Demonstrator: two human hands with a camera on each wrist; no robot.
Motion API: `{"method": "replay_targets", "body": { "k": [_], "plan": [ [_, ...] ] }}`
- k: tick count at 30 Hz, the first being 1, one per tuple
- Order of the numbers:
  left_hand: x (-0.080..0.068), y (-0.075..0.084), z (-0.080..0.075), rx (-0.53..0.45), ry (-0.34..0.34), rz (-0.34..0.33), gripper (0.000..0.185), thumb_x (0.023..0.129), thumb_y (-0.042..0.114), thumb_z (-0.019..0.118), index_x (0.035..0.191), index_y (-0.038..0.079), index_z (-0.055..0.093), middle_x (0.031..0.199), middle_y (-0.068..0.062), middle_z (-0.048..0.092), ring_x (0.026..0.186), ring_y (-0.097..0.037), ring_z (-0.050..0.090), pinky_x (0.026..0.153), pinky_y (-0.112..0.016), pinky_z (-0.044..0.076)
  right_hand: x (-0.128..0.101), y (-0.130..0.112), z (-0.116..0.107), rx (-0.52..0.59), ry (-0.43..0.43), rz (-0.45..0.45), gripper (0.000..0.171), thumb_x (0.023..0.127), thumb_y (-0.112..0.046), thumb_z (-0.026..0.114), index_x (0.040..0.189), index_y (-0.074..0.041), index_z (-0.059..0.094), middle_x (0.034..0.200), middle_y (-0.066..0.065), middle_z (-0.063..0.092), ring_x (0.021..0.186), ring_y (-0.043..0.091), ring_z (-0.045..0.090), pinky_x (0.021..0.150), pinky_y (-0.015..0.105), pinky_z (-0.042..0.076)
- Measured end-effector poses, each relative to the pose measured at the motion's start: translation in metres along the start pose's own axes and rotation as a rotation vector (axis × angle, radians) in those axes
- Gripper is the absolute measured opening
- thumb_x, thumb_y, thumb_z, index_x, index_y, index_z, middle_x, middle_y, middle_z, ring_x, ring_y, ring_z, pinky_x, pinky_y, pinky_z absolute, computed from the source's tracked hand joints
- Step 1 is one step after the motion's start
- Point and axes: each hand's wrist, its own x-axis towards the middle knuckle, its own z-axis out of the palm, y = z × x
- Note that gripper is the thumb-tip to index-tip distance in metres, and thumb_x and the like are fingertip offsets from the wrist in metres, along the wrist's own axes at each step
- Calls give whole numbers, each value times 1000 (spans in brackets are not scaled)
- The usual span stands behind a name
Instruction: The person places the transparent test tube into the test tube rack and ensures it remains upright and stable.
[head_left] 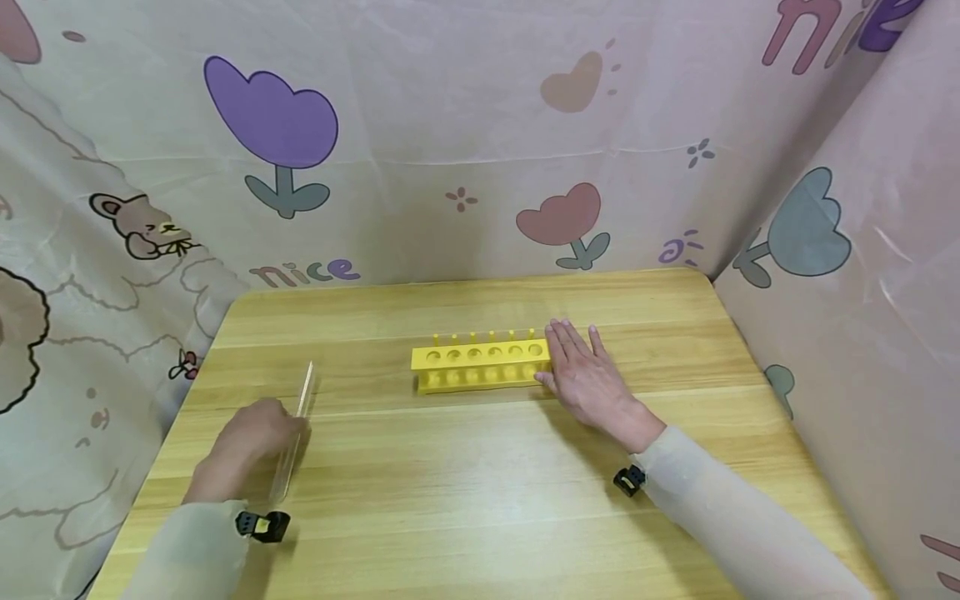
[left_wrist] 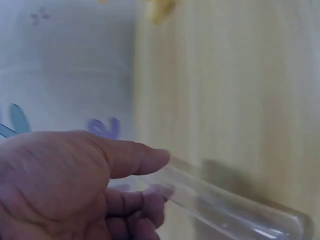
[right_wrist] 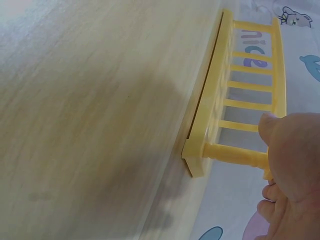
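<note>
A yellow test-tube rack (head_left: 480, 367) with one row of round holes stands in the middle of the wooden table (head_left: 465, 483). My right hand (head_left: 573, 358) lies flat against the rack's right end, fingers straight; in the right wrist view the thumb (right_wrist: 280, 140) touches the rack (right_wrist: 240, 100). My left hand (head_left: 292, 429) is near the table's left side and pinches a clear glass test tube (head_left: 303, 400) between thumb and fingers. The tube (left_wrist: 225, 205) points away from the hand (left_wrist: 150, 175), low over the table. The rack's holes look empty.
Cloth printed with flowers and rabbits (head_left: 450, 150) walls the table on the left, back and right. Bare wood lies between the two hands and along the front edge. A small black wrist camera (head_left: 628, 481) sits at each sleeve.
</note>
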Motion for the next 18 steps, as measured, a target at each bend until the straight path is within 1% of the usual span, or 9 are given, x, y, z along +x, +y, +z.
{"method": "replay_targets", "body": {
  "k": [3, 4, 5, 7, 10, 12, 15, 18],
  "plan": [
    [-5, 11, -7, -11, 100, 34, 34, 104, 34, 54, 82, 9, 56, 70, -2, 50, 63, -19, 45, 58, -35, 38, 0, 0, 0, 3, -7, 4, 81, 112, -51, 42, 166, 3, 15, 172, 24, 21, 162, 37, 18, 128, 62, 8],
    [-7, 16, -9, -18, 142, 51, 33, 104, 34, 53, 82, 10, 53, 69, -2, 48, 61, -19, 43, 57, -35, 36, 0, 0, 0, 4, -9, 7, 81, 112, -51, 42, 166, 3, 15, 173, 24, 21, 162, 37, 18, 128, 62, 8],
    [-9, 21, -10, -24, 185, 69, 31, 104, 33, 52, 83, 9, 53, 69, -2, 48, 61, -19, 42, 57, -34, 35, 0, 0, 0, 7, -9, 10, 81, 112, -51, 42, 166, 3, 15, 173, 23, 20, 162, 37, 18, 128, 62, 8],
    [-13, 30, -12, -24, 274, 128, 29, 104, 32, 52, 94, 6, 59, 76, -5, 57, 64, -20, 48, 58, -34, 36, 0, 0, 0, 11, -9, 14, 81, 112, -51, 42, 166, 3, 15, 173, 23, 19, 162, 37, 17, 128, 62, 7],
    [-15, 44, -12, -13, 392, 205, 33, 105, 30, 56, 107, -1, 65, 89, -14, 68, 71, -26, 59, 62, -39, 45, 0, 0, 0, 17, -6, 15, 81, 112, -51, 42, 166, 2, 15, 173, 24, 20, 162, 37, 17, 128, 62, 7],
    [-16, 51, -9, 17, 466, 259, 36, 105, 30, 62, 115, -4, 68, 100, -18, 73, 83, -33, 66, 71, -47, 50, 0, 0, 0, 19, -4, 14, 81, 112, -51, 43, 166, 2, 15, 173, 24, 21, 162, 37, 18, 128, 62, 8],
    [-15, 58, -5, 68, 559, 310, 34, 104, 29, 66, 113, -3, 70, 105, -22, 72, 97, -43, 63, 81, -57, 45, 0, -1, 0, 19, -2, 12, 81, 111, -51, 43, 166, 3, 16, 172, 24, 22, 162, 37, 18, 128, 63, 8],
    [-14, 61, -2, 124, 628, 363, 33, 103, 29, 69, 111, -3, 70, 104, -23, 70, 102, -47, 59, 81, -58, 38, 1, -1, 0, 19, -2, 11, 81, 111, -51, 44, 166, 3, 16, 172, 24, 22, 162, 37, 18, 128, 63, 8]
  ]
}}
